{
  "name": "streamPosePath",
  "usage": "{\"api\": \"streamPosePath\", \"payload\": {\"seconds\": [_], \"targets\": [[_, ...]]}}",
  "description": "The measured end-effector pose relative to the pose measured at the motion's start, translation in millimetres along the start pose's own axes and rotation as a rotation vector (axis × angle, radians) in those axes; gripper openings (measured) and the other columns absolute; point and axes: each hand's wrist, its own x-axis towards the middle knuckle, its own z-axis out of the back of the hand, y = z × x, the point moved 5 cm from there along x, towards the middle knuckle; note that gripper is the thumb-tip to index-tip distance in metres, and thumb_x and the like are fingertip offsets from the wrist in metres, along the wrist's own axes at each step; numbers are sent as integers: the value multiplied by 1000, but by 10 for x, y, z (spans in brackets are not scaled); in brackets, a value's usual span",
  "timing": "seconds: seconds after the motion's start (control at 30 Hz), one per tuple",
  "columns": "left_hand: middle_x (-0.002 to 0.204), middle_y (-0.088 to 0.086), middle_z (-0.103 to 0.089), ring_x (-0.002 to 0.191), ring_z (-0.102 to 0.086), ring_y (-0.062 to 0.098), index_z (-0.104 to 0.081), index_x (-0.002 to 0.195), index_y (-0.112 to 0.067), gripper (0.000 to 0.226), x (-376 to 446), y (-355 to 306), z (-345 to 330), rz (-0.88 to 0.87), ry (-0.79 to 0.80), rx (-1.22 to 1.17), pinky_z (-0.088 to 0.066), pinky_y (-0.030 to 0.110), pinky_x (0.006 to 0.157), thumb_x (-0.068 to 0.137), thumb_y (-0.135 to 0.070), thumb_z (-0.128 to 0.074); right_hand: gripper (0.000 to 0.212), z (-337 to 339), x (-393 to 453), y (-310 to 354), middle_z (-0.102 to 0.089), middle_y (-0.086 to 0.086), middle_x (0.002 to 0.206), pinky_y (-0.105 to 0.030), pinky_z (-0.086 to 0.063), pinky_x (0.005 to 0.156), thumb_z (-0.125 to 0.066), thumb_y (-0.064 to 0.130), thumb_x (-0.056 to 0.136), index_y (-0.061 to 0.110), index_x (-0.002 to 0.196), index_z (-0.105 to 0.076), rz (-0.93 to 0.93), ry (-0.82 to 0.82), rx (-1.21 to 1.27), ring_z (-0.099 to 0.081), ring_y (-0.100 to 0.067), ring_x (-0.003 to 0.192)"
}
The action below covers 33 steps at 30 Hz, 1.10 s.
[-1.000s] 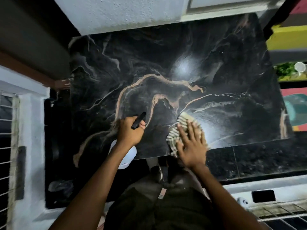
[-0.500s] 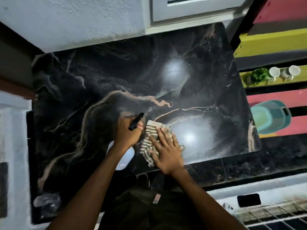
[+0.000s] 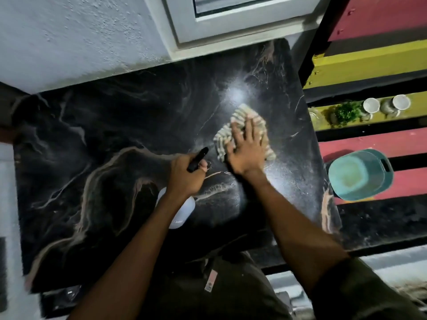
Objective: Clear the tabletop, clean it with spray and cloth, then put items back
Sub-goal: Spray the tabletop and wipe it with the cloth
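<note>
A black marble tabletop (image 3: 115,139) with tan veins fills the view. My left hand (image 3: 186,179) grips a white spray bottle (image 3: 179,211) with a black nozzle (image 3: 197,159) pointing up and right over the table's middle. My right hand (image 3: 247,150) presses flat, fingers spread, on a striped beige cloth (image 3: 242,116) lying on the far right part of the tabletop, just right of the nozzle. A fine wet film shines around the cloth.
Right of the table stands a shelf of red and yellow boards (image 3: 374,63) holding two white cups (image 3: 372,106), a small green plant (image 3: 347,113) and a teal tub (image 3: 360,175). A white wall (image 3: 80,40) and window frame (image 3: 231,31) back the table.
My right hand has slid the cloth from the near edge beside the bottle up and right across the tabletop. My left hand keeps the spray bottle; the view shifted left.
</note>
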Motion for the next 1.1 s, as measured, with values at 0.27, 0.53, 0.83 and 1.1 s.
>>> {"api": "streamPosePath", "payload": {"seconds": [0.27,0.53,0.83,1.1], "targets": [[70,-6,-75,69,-74,13,-71,73,-31,21,243,-182,-19,83,2,-30,-64,41,62,67,-20,-56,65,-27,-849,-949,2,0,172,-48,6,127,-30,60,99,45,160,-12,69,20,5,1,-26,159],[71,7,-74,59,-67,18,-71,68,-17,17,332,-204,92,92,-49,-100,-50,27,54,70,-14,-55,76,349,690,-238,7,-13,170,-61,-2,124,2,71,94,37,161,-3,-163,-34,-24,8,-34,157],[70,9,-73,67,-70,30,-71,69,-17,19,441,-60,373,98,-138,-42,-62,48,64,68,-26,-55,68,-321,-722,64,2,0,172,-52,-4,126,-31,64,99,45,161,-10,333,106,-29,9,-23,158],[69,-1,-73,59,-70,13,-71,63,-40,31,586,-19,401,138,-126,-106,-63,49,57,69,-13,-56,76,472,760,-650,2,-14,171,-60,-6,124,-12,67,95,35,163,-9,-257,-80,4,3,-34,158]]}}
